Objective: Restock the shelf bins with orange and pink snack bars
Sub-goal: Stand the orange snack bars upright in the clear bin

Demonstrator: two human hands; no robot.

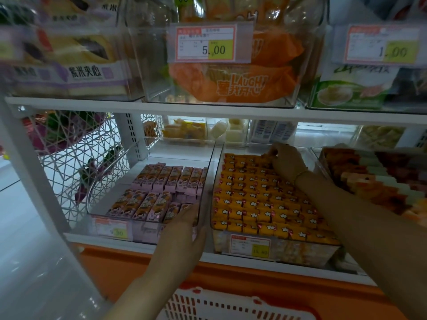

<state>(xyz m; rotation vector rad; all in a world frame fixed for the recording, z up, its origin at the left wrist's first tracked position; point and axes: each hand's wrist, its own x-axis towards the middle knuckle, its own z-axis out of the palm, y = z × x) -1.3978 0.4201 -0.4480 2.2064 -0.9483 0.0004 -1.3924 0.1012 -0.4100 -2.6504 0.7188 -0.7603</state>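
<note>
Two clear bins stand side by side on the lower shelf. The left bin (111, 218) holds pink snack bars (161, 181) in two rows and is partly filled. The right bin (216, 181) is packed with rows of orange snack bars (254, 204). My left hand (184, 229) rests on the front right corner of the pink bin, fingers over its rim on the bars. My right hand (285, 159) reaches to the back of the orange bin, fingers curled on an orange bar in the far row.
A red and white basket (221, 306) sits below, in front of the orange shelf base (138, 264). A third bin of mixed bars (374, 179) stands at the right. A white wire rack (80, 158) is at the left. Bins with price tags fill the upper shelf (208, 109).
</note>
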